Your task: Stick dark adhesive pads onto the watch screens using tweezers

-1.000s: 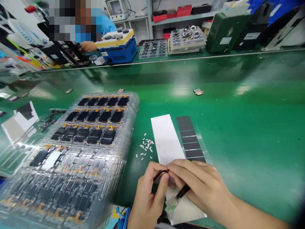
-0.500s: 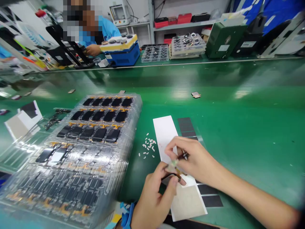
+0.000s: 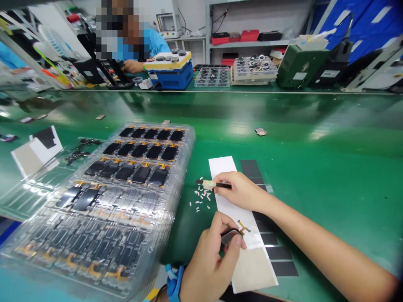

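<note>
Screen, white scraps nearby, stacked trays left

Bare hands, with a blue band on my left wrist.
The band is matt and bright, with a chunky raised piece on its outer side; a thin dark cord curves beside it. My left hand and right hand are ungloved, and my right forearm is uncovered.

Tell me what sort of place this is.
Probably an electronics assembly workshop: stacked clear trays of black display modules lie on a green workbench, and the left hand holds a panel with an orange flex cable.
</note>
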The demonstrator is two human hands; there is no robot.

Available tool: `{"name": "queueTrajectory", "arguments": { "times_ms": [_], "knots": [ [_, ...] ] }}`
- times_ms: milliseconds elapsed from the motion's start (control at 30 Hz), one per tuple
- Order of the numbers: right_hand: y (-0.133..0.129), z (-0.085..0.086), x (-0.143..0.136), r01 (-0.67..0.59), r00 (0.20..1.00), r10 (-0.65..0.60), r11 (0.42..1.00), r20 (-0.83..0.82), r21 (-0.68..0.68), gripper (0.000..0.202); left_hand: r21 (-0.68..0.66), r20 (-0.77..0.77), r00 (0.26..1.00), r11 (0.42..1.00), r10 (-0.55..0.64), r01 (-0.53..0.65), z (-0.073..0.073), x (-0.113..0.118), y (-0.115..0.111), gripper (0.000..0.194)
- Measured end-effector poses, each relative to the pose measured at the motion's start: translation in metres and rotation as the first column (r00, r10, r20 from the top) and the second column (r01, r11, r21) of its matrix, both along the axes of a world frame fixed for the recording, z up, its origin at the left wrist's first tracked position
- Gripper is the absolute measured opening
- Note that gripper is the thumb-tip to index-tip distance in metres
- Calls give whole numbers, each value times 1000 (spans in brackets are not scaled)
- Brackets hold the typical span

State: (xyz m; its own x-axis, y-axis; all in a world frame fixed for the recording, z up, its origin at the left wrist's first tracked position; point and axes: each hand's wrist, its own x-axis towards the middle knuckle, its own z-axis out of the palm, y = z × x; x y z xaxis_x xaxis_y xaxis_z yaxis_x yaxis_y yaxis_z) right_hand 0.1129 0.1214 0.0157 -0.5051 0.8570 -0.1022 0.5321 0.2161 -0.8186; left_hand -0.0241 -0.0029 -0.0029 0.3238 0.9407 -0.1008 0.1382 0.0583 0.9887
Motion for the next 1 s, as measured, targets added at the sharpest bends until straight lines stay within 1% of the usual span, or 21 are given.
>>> {"name": "queueTrajectory", "arguments": {
  "times_ms": [67, 100, 167, 233, 300, 367, 433, 533, 600, 667, 767, 867, 1000],
  "knots": [
    [-8, 4, 9, 11, 999, -12, 1000, -40, -22, 14, -37, 81, 995, 998, 57, -54, -2, 0, -1, 17],
    [-15, 6, 14, 13, 997, -15, 999, -70, -40, 18, -68, 138, 987, 995, 83, -74, -3, 0, -1, 20],
    [-31, 9, 24, 4, 982, -29, 991, -186, -132, 27, -138, 253, 960, 986, 124, -92, -4, 1, -1, 26],
    [-49, 9, 32, -13, 934, -89, 959, -347, -282, 31, -200, 319, 936, 976, 150, -89, -3, 4, -1, 32],
    [-63, 8, 36, -46, 868, -174, 905, -465, -423, 32, -235, 322, 931, 967, 169, -95, 0, 7, -1, 36],
    [-73, 7, 38, -80, 828, -214, 870, -518, -487, 34, -240, 310, 934, 965, 181, -107, 3, 11, -1, 37],
    [-77, 7, 39, -126, 798, -210, 858, -564, -498, 34, -225, 306, 932, 966, 195, -128, 6, 15, -1, 37],
    [-78, 6, 41, -147, 769, -201, 868, -607, -474, 32, -213, 308, 924, 963, 227, -166, 7, 18, 0, 36],
    [-79, 3, 42, -114, 782, -210, 877, -586, -466, 32, -208, 302, 924, 962, 233, -175, 6, 19, 0, 35],
    [-79, -1, 43, -74, 801, -231, 878, -553, -473, 30, -186, 296, 933, 971, 203, -153, 4, 18, 0, 33],
    [-81, -7, 42, -22, 815, -279, 860, -507, -510, 30, -154, 286, 947, 982, 148, -108, 0, 15, 0, 29],
    [-81, -9, 41, 26, 831, -307, 854, -463, -519, 31, -205, 263, 956, 976, 130, -77, -5, 11, -1, 30],
    [-81, -7, 39, 52, 831, -302, 879, -468, -474, 28, -236, 232, 967, 971, 101, -45, -7, 8, -2, 28]
  ]
}}
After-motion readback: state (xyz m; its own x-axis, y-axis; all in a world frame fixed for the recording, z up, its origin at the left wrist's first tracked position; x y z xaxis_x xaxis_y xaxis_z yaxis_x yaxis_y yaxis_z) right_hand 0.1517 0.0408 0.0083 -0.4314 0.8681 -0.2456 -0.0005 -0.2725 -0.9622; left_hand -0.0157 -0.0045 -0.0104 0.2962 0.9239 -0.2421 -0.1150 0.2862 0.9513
